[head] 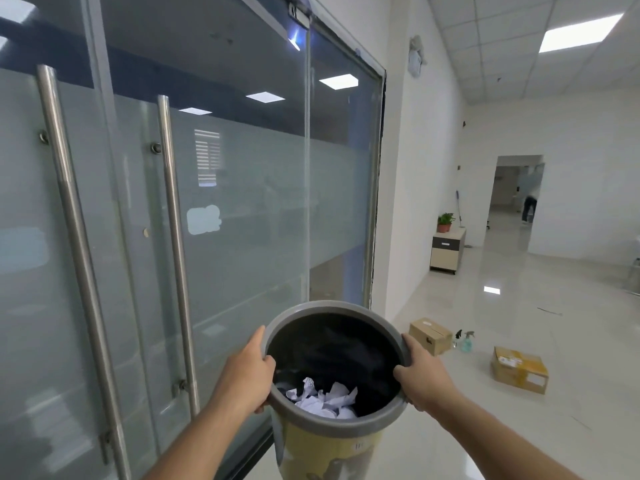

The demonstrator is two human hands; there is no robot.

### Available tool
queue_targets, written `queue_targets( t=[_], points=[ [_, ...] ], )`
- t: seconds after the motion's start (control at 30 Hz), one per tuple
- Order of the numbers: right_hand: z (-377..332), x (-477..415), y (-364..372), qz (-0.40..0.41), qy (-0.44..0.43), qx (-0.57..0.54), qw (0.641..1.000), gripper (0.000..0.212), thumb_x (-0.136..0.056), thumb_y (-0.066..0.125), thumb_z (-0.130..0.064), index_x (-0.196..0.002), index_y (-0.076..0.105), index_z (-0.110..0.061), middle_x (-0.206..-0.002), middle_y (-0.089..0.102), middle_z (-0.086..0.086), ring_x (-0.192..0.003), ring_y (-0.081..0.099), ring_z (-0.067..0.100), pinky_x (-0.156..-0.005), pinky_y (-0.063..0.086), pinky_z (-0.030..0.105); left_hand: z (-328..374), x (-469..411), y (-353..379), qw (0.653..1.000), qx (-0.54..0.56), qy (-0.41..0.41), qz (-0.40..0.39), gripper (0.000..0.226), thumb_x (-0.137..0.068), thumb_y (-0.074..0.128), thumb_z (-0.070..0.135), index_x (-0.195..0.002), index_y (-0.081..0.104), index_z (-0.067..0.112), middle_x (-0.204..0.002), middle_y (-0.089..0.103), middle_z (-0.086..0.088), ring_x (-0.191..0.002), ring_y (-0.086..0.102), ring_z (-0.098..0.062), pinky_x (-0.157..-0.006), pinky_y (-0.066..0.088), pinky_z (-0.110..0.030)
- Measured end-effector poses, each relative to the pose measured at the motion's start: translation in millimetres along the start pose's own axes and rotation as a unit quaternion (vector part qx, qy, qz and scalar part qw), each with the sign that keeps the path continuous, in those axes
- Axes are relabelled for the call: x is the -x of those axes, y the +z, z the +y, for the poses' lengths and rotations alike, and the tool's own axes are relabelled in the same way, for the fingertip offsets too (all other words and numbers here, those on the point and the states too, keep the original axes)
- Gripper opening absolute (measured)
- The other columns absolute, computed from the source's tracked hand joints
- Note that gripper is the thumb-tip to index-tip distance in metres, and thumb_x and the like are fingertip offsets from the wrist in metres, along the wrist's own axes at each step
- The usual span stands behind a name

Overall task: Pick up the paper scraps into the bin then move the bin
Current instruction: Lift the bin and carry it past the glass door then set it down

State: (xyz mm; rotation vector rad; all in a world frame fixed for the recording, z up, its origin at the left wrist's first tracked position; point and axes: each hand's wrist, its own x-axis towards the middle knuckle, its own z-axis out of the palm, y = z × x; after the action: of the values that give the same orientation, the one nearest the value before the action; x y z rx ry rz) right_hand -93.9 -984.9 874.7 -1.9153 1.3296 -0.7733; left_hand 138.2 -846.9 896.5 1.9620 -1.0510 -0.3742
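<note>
A round bin (330,306) with a grey rim, black liner and yellowish body is held up in front of me, off the floor. Crumpled white paper scraps (325,400) lie at its bottom. My left hand (247,374) grips the rim on the left side, thumb inside. My right hand (420,374) grips the rim on the right side, thumb over the edge. Both forearms reach in from the bottom of the view.
Frosted glass doors with two tall steel handles (175,244) fill the left. Two cardboard boxes (431,336) (519,368) and a spray bottle (467,341) sit on the glossy floor at right. A small cabinet (447,251) with a plant stands by the wall. A person stands in the far doorway.
</note>
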Motion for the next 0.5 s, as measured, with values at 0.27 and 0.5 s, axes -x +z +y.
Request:
queue_targets(
  t=[0.27,0.5],
  points=[
    [12,-65,-8,0.006,-0.010,0.036,0.999,0.054,-0.073,0.048,-0.009,-0.123,0.047,-0.029,-0.082,0.060,-0.005,-0.065,0.059,0.016,-0.052,0.046,0.026,7,-47,39,1.000,-0.018,-0.022,0.004,0.060,-0.098,0.044,0.020,-0.151,0.019,0.037,-0.074,0.066,-0.007,-0.043,0.057,-0.013,-0.038,0.049,-0.023],
    [13,-89,-9,0.015,-0.005,0.033,0.999,0.049,-0.071,0.048,-0.010,-0.115,0.051,-0.031,-0.091,0.065,-0.002,-0.080,0.065,0.020,-0.069,0.060,0.037,12,-81,47,1.000,-0.012,-0.017,0.001,0.060,-0.097,0.042,0.018,-0.151,0.023,0.035,-0.077,0.066,-0.008,-0.039,0.058,-0.014,-0.036,0.046,-0.023]
  ],
)
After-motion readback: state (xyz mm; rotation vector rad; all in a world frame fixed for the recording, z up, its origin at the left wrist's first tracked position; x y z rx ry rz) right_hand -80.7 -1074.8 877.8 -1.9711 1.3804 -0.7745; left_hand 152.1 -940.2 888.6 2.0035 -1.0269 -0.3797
